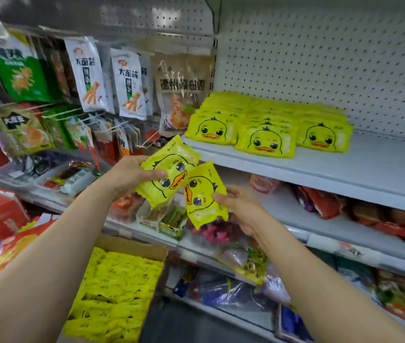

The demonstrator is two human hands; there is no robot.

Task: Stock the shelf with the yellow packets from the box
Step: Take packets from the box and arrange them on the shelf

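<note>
1. Yellow duck-face packets are held in both hands: the left hand is curled round a small stack, thumb pressed on its front; the right hand pinches a single packet at its edge.
2. Small print on the held packets is too blurred to be read.
3. More such packets are laid in three rows on the white shelf, near its left end.
4. A cardboard box below is filled with upright yellow packets; its near end is hidden by the left forearm.
5. Chinese characters "大面筋" are seen on hanging white snack bags.
6. Lower shelves are stocked with blurred mixed snacks.
</note>
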